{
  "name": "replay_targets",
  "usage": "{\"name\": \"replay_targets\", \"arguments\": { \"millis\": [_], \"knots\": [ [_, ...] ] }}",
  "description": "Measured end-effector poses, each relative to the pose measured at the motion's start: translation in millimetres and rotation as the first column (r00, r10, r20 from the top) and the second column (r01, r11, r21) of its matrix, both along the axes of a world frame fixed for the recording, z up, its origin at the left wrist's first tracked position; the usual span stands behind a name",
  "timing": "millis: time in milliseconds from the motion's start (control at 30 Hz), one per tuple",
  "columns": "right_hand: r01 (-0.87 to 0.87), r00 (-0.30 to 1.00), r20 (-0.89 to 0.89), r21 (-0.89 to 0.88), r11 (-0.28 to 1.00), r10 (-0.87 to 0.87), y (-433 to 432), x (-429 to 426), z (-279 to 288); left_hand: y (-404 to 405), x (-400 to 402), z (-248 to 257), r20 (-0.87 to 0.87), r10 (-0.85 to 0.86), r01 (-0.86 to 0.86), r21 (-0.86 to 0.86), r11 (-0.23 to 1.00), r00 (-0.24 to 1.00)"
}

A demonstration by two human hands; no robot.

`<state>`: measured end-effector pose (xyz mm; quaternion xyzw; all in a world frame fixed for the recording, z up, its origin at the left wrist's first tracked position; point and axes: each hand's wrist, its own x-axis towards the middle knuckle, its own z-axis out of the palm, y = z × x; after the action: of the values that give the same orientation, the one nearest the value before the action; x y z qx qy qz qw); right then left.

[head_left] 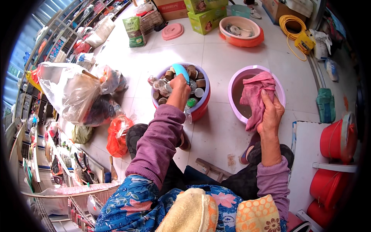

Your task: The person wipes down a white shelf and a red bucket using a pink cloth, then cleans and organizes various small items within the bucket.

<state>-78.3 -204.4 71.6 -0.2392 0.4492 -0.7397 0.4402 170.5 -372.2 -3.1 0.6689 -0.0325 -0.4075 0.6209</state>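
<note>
My left hand grips a turquoise curved plastic object over a purple-rimmed basin. That basin is heaped with several brown cylindrical pieces, crumpled clear plastic wrapping and a green round item. The part of the turquoise object under my fingers is hidden. In my right hand a damp-looking pink cloth hangs bunched over a lilac basin. Murky water shows inside the lilac basin, partly covered by the cloth.
Large plastic bags and a red bag lie to the left, before crowded shelves. A wooden stool is between my legs. Red buckets line the right side. Farther off are a pink basin and a yellow hose.
</note>
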Motion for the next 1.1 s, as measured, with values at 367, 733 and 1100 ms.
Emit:
{"name": "replay_targets", "arguments": {
  "millis": [367, 733, 1100],
  "knots": [
    [0.004, 1.0, -0.02, 0.007, 1.0, -0.004, 0.8, 0.7, 1.4, 12.5, 24.0, 17.9, 0.14, -0.377, 0.388, -0.056, 0.92, 0.916],
    [0.009, 1.0, -0.011, 0.007, 1.0, -0.008, 1.7, 0.9, 2.0, 47.0, 112.6, 51.3, 0.295, -0.073, 0.128, -0.171, 0.977, 0.953],
    [-0.01, 0.998, -0.055, 0.049, 0.999, 0.012, -0.6, 7.2, -1.2, 45.3, 135.9, -1.6, 0.348, -0.218, 0.235, -0.007, 0.972, 0.912]
  ]
}}
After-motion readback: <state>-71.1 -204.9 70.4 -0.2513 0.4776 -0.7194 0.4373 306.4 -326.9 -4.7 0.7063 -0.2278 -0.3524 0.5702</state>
